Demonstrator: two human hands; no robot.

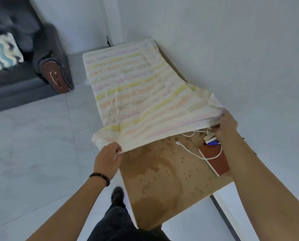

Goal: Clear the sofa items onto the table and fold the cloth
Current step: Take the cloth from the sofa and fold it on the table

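Pinching the striped cloth point(136, 87) by its two near corners: left grip point(108, 159) at the counter's point(162, 180) left edge, right grip point(227, 126) near the right edge. Cloth spreads away from both grips, covering the counter's far half.

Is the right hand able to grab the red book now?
Probably not yet: the right hand is busy gripping the striped cloth. The red book lies uncovered just below its wrist, so letting go would free it.

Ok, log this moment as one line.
cloth: spread along table, near edge lifted | left hand: pinches near corner | right hand: grips other near corner | red book, white cable: on table by right hand
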